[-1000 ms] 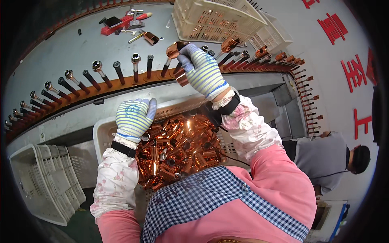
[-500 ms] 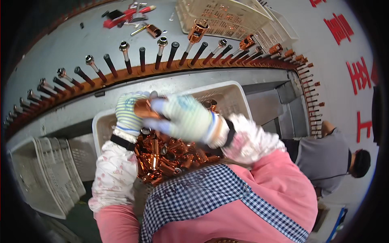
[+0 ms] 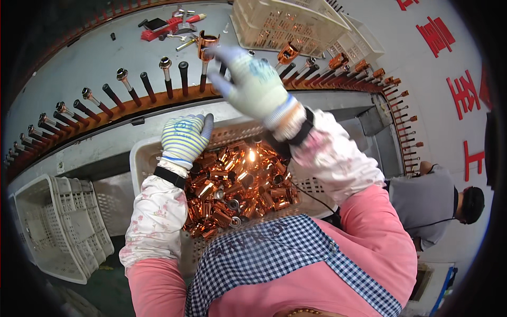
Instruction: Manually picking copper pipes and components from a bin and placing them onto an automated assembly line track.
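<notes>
My right hand [image 3: 251, 82], in a striped glove with grey fingertips, is raised over the row of posts. Its thumb and fingers are apart beside a slotted copper cup [image 3: 207, 42], which sits on top of a post; the fingertips are at or very near its edge. Over the far left rim of a white plastic crate [image 3: 135, 171] is my left hand [image 3: 185, 136], also gloved, its fingers curled and thumb up. Whatever those fingers hold, if anything, is hidden. Below both hands, many shiny copper fittings [image 3: 248, 185] lie heaped in the crate.
A curved rail carries dark-handled posts [image 3: 148, 87], several topped with metal or copper pieces. Behind it are red-handled tools [image 3: 163, 31] and a cream crate [image 3: 290, 26]. Stacked crates [image 3: 63, 227] stand at left. Another person [image 3: 422, 206] is at right.
My right hand has moved up and away from my left, from above the crate to the posts. A copper cup now stands on the post there. The posts have shifted slightly rightward in view.
</notes>
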Tool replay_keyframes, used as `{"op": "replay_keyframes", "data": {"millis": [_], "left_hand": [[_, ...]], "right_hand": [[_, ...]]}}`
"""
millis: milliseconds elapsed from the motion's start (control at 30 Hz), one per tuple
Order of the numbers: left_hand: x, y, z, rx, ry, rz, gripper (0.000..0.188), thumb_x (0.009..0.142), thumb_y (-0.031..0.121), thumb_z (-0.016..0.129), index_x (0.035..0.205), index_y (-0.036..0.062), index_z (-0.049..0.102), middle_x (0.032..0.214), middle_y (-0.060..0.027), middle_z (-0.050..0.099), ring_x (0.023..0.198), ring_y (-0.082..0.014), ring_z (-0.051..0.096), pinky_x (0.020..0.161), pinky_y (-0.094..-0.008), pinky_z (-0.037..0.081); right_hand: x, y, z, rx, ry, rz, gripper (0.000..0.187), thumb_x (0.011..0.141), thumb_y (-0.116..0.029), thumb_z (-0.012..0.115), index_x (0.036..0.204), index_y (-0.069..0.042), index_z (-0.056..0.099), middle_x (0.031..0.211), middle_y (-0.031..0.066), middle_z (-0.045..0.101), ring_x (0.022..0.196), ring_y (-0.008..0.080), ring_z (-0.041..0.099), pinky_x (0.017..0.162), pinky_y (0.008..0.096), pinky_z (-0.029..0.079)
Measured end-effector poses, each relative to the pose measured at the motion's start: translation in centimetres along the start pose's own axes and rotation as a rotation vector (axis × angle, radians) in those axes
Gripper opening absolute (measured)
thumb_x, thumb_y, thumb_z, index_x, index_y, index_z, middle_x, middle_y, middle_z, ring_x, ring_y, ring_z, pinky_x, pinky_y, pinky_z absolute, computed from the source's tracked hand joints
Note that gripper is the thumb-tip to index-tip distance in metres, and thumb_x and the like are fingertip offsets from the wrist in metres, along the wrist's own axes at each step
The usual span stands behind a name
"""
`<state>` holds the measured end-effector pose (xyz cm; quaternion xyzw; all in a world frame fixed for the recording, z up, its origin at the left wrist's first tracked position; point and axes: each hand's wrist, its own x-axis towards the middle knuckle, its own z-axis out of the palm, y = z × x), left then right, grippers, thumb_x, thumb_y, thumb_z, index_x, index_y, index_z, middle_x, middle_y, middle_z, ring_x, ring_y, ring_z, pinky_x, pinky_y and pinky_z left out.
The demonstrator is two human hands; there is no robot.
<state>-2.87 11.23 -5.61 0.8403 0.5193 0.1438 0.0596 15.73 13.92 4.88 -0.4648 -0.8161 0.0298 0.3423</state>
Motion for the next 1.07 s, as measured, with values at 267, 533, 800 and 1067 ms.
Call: {"op": "replay_keyframes", "data": {"millis": [267,533,800,1067], "left_hand": [[-1.8,-1.2,-0.6,-0.032,-0.001,-0.006,0.040,0.097,0.042,0.056,0.083,0.0077,0.072,0.079,-0.0166,0.073,0.075,-0.0365,0.070,0.071,-0.0486,0.054],[-0.3,-0.8,1.0,-0.054,0.074,0.040,0.044,0.104,0.039,0.049,0.085,0.0078,0.073,0.079,-0.0152,0.072,0.076,-0.0358,0.070,0.073,-0.0472,0.055],[0.0,0.2,0.2,-0.011,0.044,0.032,0.044,0.104,0.038,0.048,0.088,0.0077,0.075,0.081,-0.0134,0.075,0.074,-0.0342,0.071,0.072,-0.0463,0.056],[0.6,-0.5,-0.4,-0.015,-0.105,0.015,0.042,0.094,0.049,0.059,0.086,0.0104,0.074,0.086,-0.0141,0.075,0.085,-0.0327,0.072,0.079,-0.0459,0.054]], "right_hand": [[8.2,-3.3,9.1,-0.144,-0.104,0.088,0.028,0.097,-0.033,0.066,0.107,-0.007,0.066,0.102,0.0184,0.069,0.096,0.0409,0.069,0.084,0.0511,0.056],[-11.2,-5.2,-1.1,0.249,-0.776,0.111,0.033,0.102,-0.039,0.060,0.108,-0.007,0.066,0.098,0.0179,0.067,0.091,0.0390,0.069,0.079,0.0478,0.056],[-9.3,-4.9,-1.8,0.067,-1.155,-0.196,0.031,0.084,-0.037,0.078,0.089,-0.007,0.075,0.083,0.0130,0.071,0.081,0.0341,0.071,0.073,0.0440,0.057],[12.1,-2.6,6.6,0.477,0.424,0.026,0.030,0.093,-0.025,0.068,0.115,-0.005,0.070,0.105,0.0183,0.073,0.100,0.0349,0.070,0.095,0.0423,0.054]]}}
